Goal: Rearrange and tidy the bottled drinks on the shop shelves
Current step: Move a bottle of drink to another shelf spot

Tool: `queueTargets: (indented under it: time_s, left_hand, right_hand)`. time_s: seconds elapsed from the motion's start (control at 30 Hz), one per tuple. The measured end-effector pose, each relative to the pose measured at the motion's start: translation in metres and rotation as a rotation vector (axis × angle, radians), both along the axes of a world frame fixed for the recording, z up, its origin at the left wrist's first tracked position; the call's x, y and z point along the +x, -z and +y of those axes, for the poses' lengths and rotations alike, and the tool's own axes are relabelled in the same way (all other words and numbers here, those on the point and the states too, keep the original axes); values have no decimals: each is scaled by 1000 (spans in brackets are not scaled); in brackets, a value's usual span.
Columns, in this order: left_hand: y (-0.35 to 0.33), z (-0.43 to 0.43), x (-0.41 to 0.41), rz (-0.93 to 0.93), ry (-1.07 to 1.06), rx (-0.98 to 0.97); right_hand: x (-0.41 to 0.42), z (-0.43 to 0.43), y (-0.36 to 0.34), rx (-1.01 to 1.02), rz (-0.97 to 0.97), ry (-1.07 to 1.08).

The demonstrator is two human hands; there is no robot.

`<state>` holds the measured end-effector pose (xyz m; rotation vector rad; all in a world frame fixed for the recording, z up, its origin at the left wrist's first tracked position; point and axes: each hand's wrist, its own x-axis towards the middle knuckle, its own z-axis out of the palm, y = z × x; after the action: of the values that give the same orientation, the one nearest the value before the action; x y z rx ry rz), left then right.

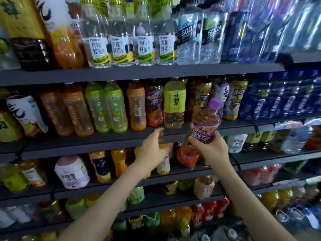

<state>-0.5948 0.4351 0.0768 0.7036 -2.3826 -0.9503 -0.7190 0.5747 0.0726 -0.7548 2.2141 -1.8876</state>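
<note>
Dark shop shelves (86,146) are stacked in tiers across the whole view, and each tier is packed with bottled drinks right up to its front lip. A purple-capped tea bottle (205,124) is held in front of the middle tier, tilted a little to the right. Its base is gripped by the right hand (212,150), with the fingers and thumb curled round the lower label. It is kept off the shelf and clear of the row behind it, and its cap is level with the labels of the standing bottles.

The left hand (153,148) is raised just before the lip of the same tier. Its fingers are loosely spread and nothing is held in them. It is slightly blurred.

On the middle tier a yellow-green pear drink (174,101) stands at the very edge, and a purple-labelled bottle (154,105) is set just beside it on the left. Between the pear drink and a yellow-labelled bottle (235,100) a strip of bare shelf is seen at the front, partly hidden by the held bottle. Little headroom is left under the shelf above (156,72).
</note>
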Motion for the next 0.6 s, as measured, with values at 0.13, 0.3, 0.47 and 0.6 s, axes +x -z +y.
queueTargets:
  time_s: [0.13, 0.3, 0.47, 0.6]
  left_hand:
    - [0, -24, -32, 164, -175, -88]
    - [-9, -38, -93, 310, -261, -165]
    - [1, -50, -135, 266, -281, -189]
    - [4, -49, -153, 212, -332, -152]
  right_hand:
    - [-32, -16, -4, -114, 8, 43]
    - [-69, -33, -13, -137, 62, 62]
    - [-94, -46, -12, -143, 100, 54]
    - [-105, -52, -9, -121, 132, 34]
